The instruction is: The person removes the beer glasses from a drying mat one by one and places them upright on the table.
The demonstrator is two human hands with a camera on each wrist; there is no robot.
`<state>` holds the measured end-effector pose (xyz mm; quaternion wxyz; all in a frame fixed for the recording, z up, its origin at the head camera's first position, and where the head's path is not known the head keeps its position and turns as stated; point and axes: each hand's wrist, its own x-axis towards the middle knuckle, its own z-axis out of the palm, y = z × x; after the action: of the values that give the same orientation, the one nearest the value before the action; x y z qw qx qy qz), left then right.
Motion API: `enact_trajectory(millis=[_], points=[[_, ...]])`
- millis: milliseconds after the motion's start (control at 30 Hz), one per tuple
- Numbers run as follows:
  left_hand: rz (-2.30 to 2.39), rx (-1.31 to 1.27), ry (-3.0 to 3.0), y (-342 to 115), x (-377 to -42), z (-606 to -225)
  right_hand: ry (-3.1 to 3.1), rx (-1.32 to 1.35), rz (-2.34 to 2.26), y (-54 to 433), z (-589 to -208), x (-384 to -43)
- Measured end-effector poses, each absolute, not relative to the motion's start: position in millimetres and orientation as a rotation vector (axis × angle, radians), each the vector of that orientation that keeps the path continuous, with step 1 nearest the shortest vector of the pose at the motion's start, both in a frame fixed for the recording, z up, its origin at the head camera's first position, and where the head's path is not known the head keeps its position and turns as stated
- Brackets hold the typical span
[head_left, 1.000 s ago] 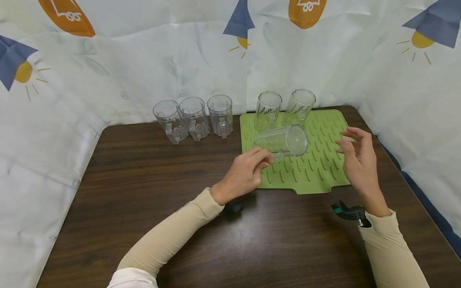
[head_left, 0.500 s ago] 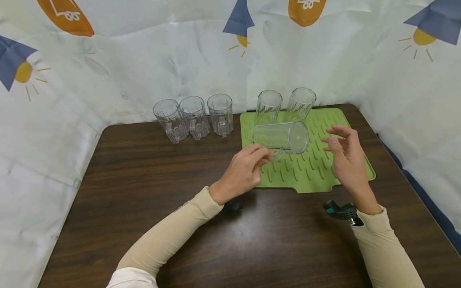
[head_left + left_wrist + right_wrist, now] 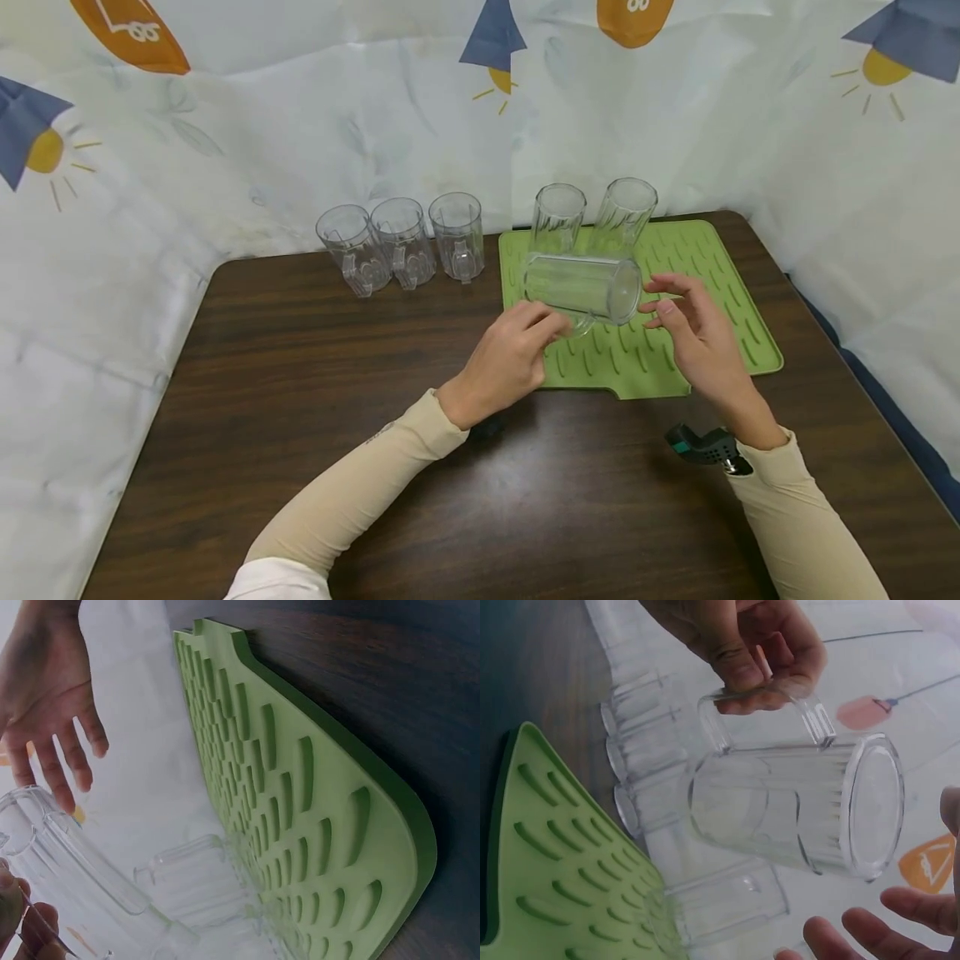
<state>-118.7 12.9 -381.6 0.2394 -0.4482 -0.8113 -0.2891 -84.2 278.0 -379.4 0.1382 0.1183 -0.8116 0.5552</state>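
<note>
My left hand (image 3: 513, 354) pinches the handle of a clear glass mug (image 3: 581, 287), fingers and thumb curled round it. The mug lies on its side in the air above the green drying mat (image 3: 660, 367), its base toward the right. Close to that base is my right hand (image 3: 701, 337), fingers spread and slightly bent, holding nothing. In the right wrist view a small gap shows between the mug (image 3: 780, 802) and the right fingertips (image 3: 862, 930). Two more mugs, a left one (image 3: 558, 218) and a right one (image 3: 624, 215), stand upside down on the mat's back part.
Left of the mat, three clear mugs stand mouth up in a row at the table's back edge: a left mug (image 3: 356, 250), a middle mug (image 3: 405, 243) and a right mug (image 3: 459, 237). A white printed curtain (image 3: 300, 125) hangs close behind the dark wooden table (image 3: 360, 358).
My right hand has moved left from the mat's right edge to beside the mug's base. My left hand still holds the mug, which has levelled slightly.
</note>
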Motion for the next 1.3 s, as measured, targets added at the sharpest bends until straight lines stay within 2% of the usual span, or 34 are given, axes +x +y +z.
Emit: enact_trajectory(millis=[267,833,1300], points=[[-0.705,-1.229,-2.176,16.2,-119.4,-384.6,-2.350,0.396,1.684,273.6,-386.4,-84.9],[-0.499,-1.282,-2.152,16.6,-120.0,-389.9,-2.158,0.320,2.049,266.5,-390.9,-85.4],[-0.339,-1.279,-2.110,23.4,-110.3,-392.5,-2.283,0.205,1.928,262.0,-393.1,-83.7]])
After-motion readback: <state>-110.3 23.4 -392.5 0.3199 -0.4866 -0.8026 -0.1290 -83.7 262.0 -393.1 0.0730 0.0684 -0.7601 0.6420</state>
